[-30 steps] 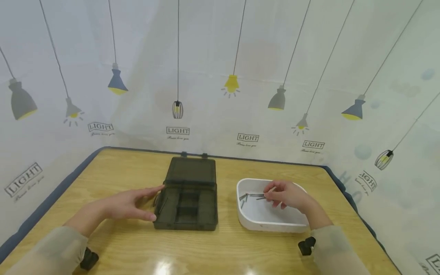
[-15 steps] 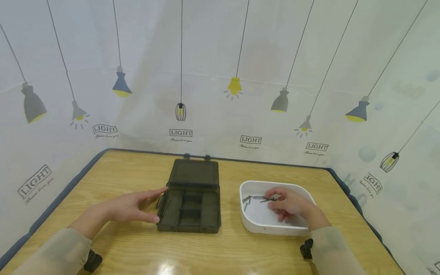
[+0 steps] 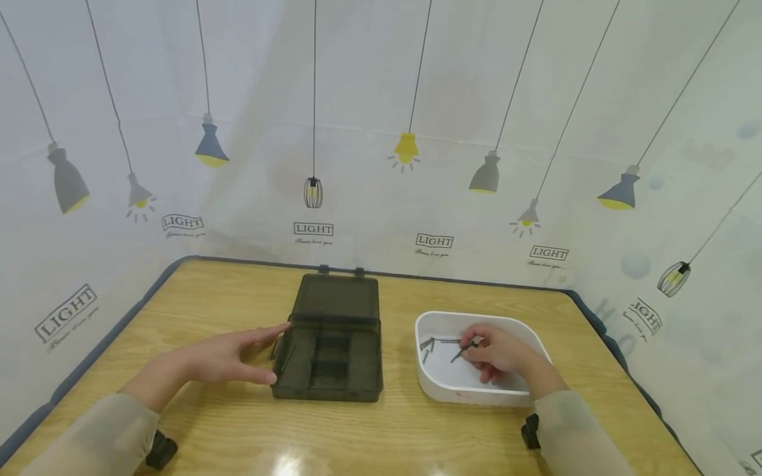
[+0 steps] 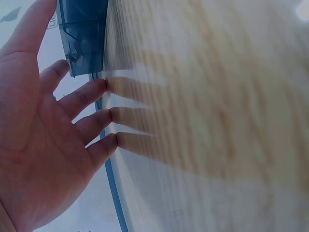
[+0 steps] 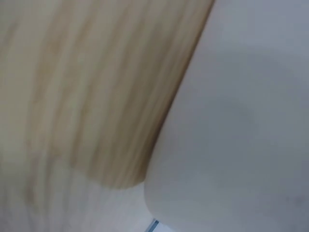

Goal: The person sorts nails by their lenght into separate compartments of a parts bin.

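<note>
In the white tray (image 3: 464,395), lower right, the right hand (image 3: 499,350) pinches a slim dark rod (image 3: 458,356) by one end; a light, steady hold should serve. The left hand (image 3: 217,358) lies splayed at a dark case (image 3: 364,377).

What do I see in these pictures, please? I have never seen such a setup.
There is no machine: a person works with two bare hands. The wide view comes from a camera on the head; wrist cameras take the two close views. On the wooden table stand a dark, open case with compartments and, to its right, a white tray with thin pieces in it. The right hand pinches one dark piece over the tray's floor. The left hand is at the case's left side.
</note>
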Demonstrator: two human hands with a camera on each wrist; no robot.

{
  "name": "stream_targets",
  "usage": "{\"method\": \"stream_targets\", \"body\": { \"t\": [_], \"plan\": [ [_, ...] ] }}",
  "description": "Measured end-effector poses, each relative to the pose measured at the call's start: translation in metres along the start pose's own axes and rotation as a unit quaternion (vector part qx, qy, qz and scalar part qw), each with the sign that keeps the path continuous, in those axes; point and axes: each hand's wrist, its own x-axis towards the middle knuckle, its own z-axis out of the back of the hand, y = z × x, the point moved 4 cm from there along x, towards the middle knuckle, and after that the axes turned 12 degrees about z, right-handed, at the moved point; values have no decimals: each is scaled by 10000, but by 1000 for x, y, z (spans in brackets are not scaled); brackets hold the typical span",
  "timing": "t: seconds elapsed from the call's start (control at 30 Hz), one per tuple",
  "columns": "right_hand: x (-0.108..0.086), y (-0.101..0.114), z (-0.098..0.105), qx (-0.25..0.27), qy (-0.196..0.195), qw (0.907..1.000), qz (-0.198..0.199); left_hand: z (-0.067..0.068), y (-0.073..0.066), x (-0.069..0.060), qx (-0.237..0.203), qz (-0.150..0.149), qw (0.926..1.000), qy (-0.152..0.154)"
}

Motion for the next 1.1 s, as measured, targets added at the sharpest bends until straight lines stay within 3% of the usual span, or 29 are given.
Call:
{"method": "stream_targets", "body": {
  "t": [0.57,0.83,1.1],
  "plan": [
    [4,-1,0,-487,148,9982,306,-2,0,-1,123,-75,9998,-129],
    [2,4,9,-755,-404,9957,354,-2,-2,-1,95,-57,9999,-101],
    [4,8,5,-1275,-322,9863,997,-1,-2,-3,137,-69,9998,-136]
  ]
}}
